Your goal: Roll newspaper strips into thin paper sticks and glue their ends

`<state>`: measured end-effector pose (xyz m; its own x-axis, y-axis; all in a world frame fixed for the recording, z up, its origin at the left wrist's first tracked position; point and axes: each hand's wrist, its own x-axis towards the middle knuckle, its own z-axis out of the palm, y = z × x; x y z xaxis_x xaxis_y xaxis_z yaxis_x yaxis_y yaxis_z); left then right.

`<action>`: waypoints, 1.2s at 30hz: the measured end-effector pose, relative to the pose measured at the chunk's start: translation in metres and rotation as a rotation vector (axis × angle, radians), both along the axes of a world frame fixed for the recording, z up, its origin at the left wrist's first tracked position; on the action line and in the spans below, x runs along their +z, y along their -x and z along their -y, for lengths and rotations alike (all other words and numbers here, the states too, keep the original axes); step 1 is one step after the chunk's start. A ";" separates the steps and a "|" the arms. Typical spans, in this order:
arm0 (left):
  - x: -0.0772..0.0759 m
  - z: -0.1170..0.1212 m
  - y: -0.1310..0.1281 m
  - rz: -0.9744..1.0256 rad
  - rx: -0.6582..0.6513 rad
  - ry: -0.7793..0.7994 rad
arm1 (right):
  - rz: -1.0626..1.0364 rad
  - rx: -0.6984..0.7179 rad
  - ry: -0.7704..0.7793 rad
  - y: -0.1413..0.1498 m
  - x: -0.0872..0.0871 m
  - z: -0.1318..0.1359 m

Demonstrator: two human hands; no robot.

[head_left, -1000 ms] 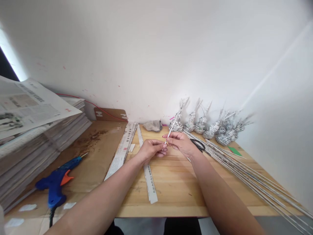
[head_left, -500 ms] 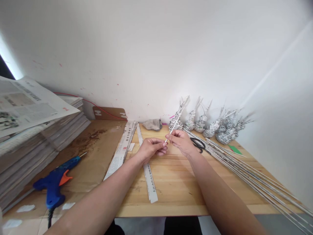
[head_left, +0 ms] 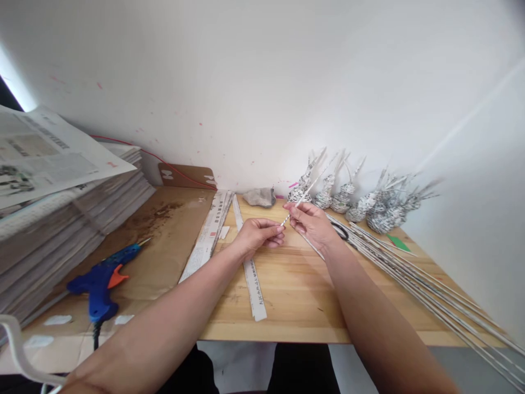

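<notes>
Between my two hands runs a thin white rolled paper stick [head_left: 307, 192], slanting up to the right. My left hand [head_left: 261, 236] pinches its lower end between thumb and fingers. A little higher up, my right hand [head_left: 310, 223] has its thumb and fingertips closed around the stick. Under my left wrist lies a flat printed paper strip [head_left: 255, 290]. Just beyond my right hand are black-handled scissors [head_left: 340, 231], partly covered by it. A row of woven paper gourd shapes [head_left: 342, 200] stands along the wall.
Long paper sticks [head_left: 404, 268] reach past the table's right edge. A blue glue gun [head_left: 101, 283] lies on cardboard [head_left: 164, 246] at left, beside a tall newspaper stack [head_left: 94, 219]. Folded newspaper strips [head_left: 205, 241], a grey cloth [head_left: 260, 197] and a green piece [head_left: 398, 243] also lie there.
My right hand has slid slightly up the stick, away from my left hand, widening the gap between them. The whole view has shifted a little, with things sitting higher in the picture.
</notes>
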<state>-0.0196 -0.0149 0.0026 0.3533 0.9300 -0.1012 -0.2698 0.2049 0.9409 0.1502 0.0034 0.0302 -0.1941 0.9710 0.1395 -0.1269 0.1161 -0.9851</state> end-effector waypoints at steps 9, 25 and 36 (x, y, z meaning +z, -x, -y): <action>0.002 0.000 0.000 0.007 0.021 0.013 | -0.024 -0.032 -0.019 0.002 0.001 0.001; 0.006 0.002 0.000 0.003 0.034 0.020 | -0.012 -0.174 -0.057 0.000 0.002 -0.001; 0.005 0.002 0.000 0.051 0.062 0.015 | 0.005 -0.103 -0.054 0.004 0.004 0.002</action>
